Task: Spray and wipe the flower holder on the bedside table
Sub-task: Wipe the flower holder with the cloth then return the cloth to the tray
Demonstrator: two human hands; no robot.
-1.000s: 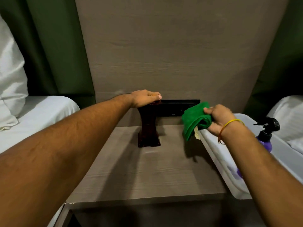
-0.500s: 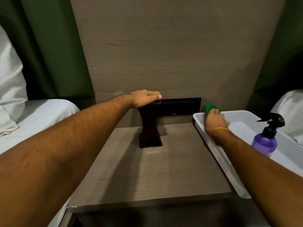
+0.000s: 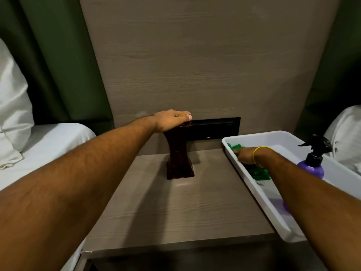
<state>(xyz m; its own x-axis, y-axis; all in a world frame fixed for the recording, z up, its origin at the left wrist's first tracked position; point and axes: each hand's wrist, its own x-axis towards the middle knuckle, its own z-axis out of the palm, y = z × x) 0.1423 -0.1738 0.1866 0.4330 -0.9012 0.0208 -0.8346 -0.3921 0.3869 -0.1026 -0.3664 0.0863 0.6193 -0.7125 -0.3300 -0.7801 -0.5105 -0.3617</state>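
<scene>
The flower holder (image 3: 178, 159), a dark red-brown vase with a narrow waist, stands upright at the back of the bedside table (image 3: 175, 212). My left hand (image 3: 172, 120) lies over its top and grips it. My right hand (image 3: 245, 156) is down inside the white tray (image 3: 275, 222) at the table's right, resting on the green cloth (image 3: 259, 174), which lies on the tray floor. The tray wall hides its fingers. The purple spray bottle (image 3: 311, 167) with a black trigger head stands in the same tray, right of my right forearm.
A black wall panel (image 3: 214, 128) sits just behind the holder. A bed with a white sheet (image 3: 48, 141) and a pillow (image 3: 11, 98) is on the left, another pillow (image 3: 345, 130) on the right. Green curtains hang on both sides of the wooden headboard.
My right hand carried the green cloth from beside the holder to the right and down into the tray, where the cloth now lies. My left hand stayed on the holder.
</scene>
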